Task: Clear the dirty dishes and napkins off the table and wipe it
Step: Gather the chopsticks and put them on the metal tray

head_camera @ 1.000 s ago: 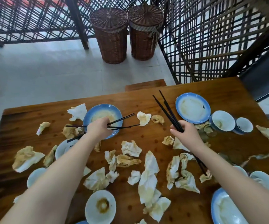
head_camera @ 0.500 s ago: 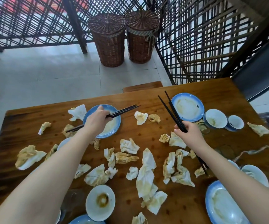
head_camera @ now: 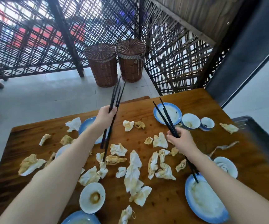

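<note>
Small bowl (head_camera: 85, 206): brown sauce dregs. Left hand (head_camera: 105, 115), fingers curled round black chopsticks (head_camera: 114, 96), above the bench (head_camera: 167, 199); long axis steep, far ends up-away. Right hand (head_camera: 181, 139) grips a second set (head_camera: 164, 117), slanting up-left, low ends over a smeared blue plate (head_camera: 188, 193).

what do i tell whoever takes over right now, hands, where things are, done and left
Left hand grips the left chopstick bundle, raised above the table.
Right hand grips the right chopstick bundle, lower tips over the near right plate.
Crumpled napkins lie scattered across the middle; far plate, small bowl, cup and sauce-stained bowl sit on the table.
Done: chopsticks in hand.
Left: every dish and napkin, then wiping.
</note>
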The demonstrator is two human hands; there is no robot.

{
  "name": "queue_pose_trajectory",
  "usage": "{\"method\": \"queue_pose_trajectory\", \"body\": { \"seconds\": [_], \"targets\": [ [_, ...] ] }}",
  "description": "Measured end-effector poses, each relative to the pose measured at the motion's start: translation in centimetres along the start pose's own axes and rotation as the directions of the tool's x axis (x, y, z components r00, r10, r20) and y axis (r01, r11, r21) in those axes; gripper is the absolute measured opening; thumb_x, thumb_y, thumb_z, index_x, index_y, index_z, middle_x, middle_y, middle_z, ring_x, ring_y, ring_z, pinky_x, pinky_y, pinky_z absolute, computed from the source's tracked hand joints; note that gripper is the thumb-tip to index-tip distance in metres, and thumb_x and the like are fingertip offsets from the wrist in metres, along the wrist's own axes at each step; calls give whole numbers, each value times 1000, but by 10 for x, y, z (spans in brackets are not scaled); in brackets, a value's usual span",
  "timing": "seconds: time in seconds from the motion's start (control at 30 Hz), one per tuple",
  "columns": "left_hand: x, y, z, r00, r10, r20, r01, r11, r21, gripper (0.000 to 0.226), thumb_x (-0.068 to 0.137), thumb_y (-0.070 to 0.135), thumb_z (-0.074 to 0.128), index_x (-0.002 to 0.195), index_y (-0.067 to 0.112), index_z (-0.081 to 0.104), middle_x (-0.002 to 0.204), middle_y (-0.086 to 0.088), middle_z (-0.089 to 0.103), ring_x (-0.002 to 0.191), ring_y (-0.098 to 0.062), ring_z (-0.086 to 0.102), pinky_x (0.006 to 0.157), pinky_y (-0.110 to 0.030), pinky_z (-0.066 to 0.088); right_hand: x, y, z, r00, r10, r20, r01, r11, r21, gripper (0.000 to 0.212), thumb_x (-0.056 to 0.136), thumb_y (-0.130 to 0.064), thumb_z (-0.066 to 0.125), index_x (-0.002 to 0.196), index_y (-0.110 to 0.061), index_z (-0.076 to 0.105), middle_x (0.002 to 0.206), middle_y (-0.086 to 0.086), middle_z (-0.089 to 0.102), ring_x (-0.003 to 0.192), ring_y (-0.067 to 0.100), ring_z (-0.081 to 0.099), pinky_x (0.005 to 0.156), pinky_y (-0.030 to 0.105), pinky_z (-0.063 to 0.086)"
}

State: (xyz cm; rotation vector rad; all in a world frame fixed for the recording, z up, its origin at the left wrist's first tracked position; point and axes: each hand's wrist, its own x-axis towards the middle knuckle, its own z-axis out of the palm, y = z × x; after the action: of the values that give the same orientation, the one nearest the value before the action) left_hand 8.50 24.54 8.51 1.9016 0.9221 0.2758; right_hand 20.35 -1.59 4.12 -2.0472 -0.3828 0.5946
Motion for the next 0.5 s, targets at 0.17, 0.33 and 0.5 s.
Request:
{"method": "queue_pose_trajectory", "body": {
  "seconds": [0.17,0.33,0.5],
  "targets": [
    [-41,27,58,971,-162,175,216,910,-354,29,103,28,40,82,13,51,64,-2,44,34,-9,49,39,-21,42,-28,21,-50,999,31,-44,-28,998,51,9,87,-13,67,96,-16,65,89,-5,65,80,7,60,62,18,44],
    [-88,54,141,922,-270,278,357,870,-340,31,103,32,41,83,10,49,64,-3,47,41,-14,47,36,-20,39,-61,63,-119,990,127,-62,-119,985,122,9,90,-10,63,98,-7,65,73,-1,59,54,3,52,49,15,38],
    [-142,81,225,804,-322,500,546,732,-407,25,103,28,40,88,8,44,63,-5,47,39,-15,46,40,-23,41,-96,112,-188,950,313,11,-294,880,372,5,94,-8,57,92,-9,62,62,4,48,42,10,44,38,21,34]
  ]
}}
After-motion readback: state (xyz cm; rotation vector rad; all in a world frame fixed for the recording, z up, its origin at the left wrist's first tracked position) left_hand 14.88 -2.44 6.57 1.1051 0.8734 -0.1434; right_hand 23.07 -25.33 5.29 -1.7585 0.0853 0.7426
